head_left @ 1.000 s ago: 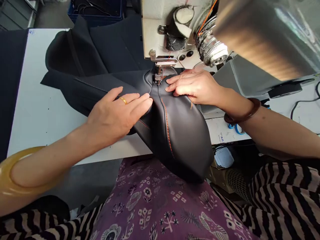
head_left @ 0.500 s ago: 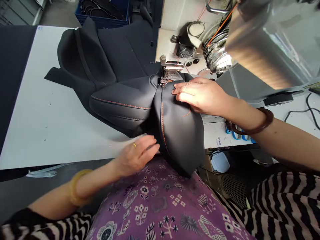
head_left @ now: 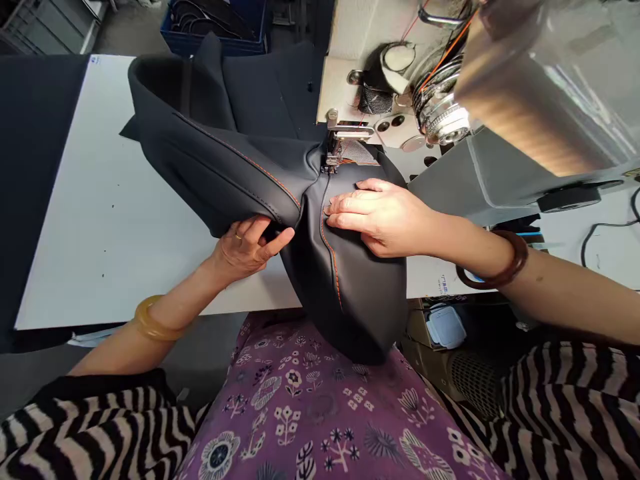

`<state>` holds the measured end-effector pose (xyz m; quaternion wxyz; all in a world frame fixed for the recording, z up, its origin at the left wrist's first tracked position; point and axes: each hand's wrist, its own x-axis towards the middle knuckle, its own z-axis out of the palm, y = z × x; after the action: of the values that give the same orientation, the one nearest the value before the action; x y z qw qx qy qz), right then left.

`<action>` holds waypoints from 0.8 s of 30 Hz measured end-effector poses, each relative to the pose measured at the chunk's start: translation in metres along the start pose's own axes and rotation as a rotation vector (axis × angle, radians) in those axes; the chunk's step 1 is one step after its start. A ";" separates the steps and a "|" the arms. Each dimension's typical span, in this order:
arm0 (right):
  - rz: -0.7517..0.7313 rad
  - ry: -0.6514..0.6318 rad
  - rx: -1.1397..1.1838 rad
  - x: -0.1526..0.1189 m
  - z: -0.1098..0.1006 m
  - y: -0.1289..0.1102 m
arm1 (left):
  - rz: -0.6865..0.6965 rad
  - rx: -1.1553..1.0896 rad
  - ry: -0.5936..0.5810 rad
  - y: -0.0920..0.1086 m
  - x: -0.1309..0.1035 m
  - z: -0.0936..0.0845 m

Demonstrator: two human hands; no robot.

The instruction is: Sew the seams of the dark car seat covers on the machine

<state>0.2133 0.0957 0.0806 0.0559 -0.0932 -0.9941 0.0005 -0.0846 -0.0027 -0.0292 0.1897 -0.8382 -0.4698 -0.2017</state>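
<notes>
Black leather-like material (head_left: 370, 287) with orange stitching lies under the sewing machine's presser foot (head_left: 332, 160) and hangs over the table's front edge. My right hand (head_left: 383, 217) rests on it just below the foot, fingers spread lightly over the stitched seam. To the left, my left hand (head_left: 245, 247) grips the lower edge of the folded left section (head_left: 225, 170), its fingertips partly hidden beneath the material and its thumb in view. That section is lifted into a fold. An orange thread (head_left: 447, 53) runs down the machine head.
The white table (head_left: 75, 220) extends to the left. A blue crate (head_left: 215, 41) with dark pieces stands behind it. The grey machine body (head_left: 530, 100) overhangs the right side, with a black cable (head_left: 600, 227) on the table. Below is a light-blue plastic box (head_left: 447, 327).
My left hand has moved up and left and taken hold of the left section, which is now raised and folded. My right hand has slid down and slightly left on the material.
</notes>
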 end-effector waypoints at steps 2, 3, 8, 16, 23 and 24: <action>-0.033 0.002 -0.066 -0.002 0.002 0.000 | -0.017 0.029 0.008 -0.002 0.011 0.000; -0.046 0.006 -0.095 -0.002 0.002 -0.001 | -0.056 0.017 0.022 -0.001 0.017 0.001; -0.060 0.046 -0.134 -0.001 0.005 -0.004 | -0.170 -0.184 -0.071 0.003 0.049 -0.001; 0.011 0.063 -0.075 -0.012 0.007 -0.005 | 0.038 -0.083 0.062 0.023 0.086 -0.039; -0.008 -0.009 -0.248 -0.046 -0.006 0.020 | 0.349 -0.111 0.015 0.015 0.101 -0.044; 0.037 -0.021 -0.271 -0.049 -0.007 0.023 | 0.400 -0.086 0.019 0.012 0.103 -0.045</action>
<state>0.2666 0.1095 0.0821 0.0323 -0.1183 -0.9836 -0.1320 -0.0322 0.0415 0.0605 0.1945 -0.9202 -0.2832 -0.1878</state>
